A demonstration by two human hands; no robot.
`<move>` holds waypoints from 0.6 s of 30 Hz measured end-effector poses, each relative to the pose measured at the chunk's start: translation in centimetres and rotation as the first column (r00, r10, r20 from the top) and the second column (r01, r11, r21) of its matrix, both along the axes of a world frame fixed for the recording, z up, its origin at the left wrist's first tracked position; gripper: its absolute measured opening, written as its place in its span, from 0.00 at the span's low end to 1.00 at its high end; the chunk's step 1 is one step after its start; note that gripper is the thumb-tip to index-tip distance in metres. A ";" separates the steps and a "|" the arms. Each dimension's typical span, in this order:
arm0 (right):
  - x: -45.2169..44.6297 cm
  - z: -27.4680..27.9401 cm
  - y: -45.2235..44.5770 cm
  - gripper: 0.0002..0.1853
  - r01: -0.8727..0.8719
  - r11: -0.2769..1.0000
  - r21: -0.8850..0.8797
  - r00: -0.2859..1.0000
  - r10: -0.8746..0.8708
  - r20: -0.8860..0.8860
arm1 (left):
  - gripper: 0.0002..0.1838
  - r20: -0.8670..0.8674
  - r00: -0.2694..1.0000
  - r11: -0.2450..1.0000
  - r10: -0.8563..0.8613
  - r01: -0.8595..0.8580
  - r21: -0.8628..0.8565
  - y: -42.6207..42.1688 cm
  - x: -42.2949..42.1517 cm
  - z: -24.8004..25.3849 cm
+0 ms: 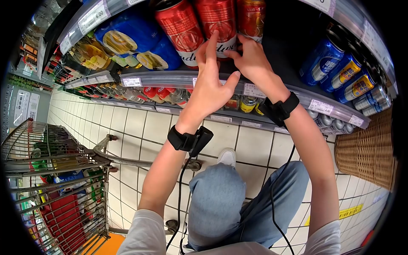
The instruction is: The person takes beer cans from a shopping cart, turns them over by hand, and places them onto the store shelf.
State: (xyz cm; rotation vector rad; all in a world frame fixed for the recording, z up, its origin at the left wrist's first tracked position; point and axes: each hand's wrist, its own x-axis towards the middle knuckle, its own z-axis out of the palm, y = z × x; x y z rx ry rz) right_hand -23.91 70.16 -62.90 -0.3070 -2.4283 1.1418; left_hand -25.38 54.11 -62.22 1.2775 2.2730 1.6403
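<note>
My left hand (211,83) reaches over the shelf edge with its fingers stretched out and thumb apart, fingertips against the front of a tall red beer can (216,17). Just right of it, my right hand (255,63) has its fingers apart at the lower right of the same can, close to a smaller red-and-gold can (251,19). Another tall red beer can (180,29) stands to the left, its lower front partly behind my left fingers. All three cans are upright. Neither hand is wrapped round a can.
Blue-wrapped packs (127,36) sit left on the shelf; blue beer cans (323,59) stand right. Price tags line the shelf edge (165,79). Bottles and cans fill the lower shelf. A loaded shopping cart (55,170) is at left, a wicker basket (365,155) at right.
</note>
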 end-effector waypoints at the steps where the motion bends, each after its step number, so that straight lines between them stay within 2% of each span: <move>1: 0.0 0.0 -0.1 0.22 0.012 1.000 0.007 1.000 -0.012 -0.012 | 0.53 0.009 1.000 1.000 -0.007 0.007 0.009 0.1 -0.1 -0.1; 5: 0.2 0.6 -0.1 0.19 0.003 1.000 -0.008 1.000 -0.003 0.004 | 0.53 -0.070 0.998 1.000 0.005 -0.004 0.003 0.4 -0.5 -0.4; 7: 0.1 0.4 0.0 0.16 -0.005 0.999 -0.044 0.998 0.002 -0.061 | 0.54 -0.091 0.995 0.999 0.031 -0.034 -0.039 0.6 -0.4 -0.3; 13: -0.1 0.9 -0.3 0.10 0.029 0.999 0.016 0.997 -0.028 -0.079 | 0.56 -0.034 0.999 0.995 0.027 -0.030 -0.096 0.8 -0.7 0.3; 18: -1.0 0.5 -0.4 0.12 0.070 0.997 0.009 0.997 -0.070 -0.042 | 0.58 -0.014 1.000 0.996 -0.011 0.010 -0.093 1.0 -1.3 0.4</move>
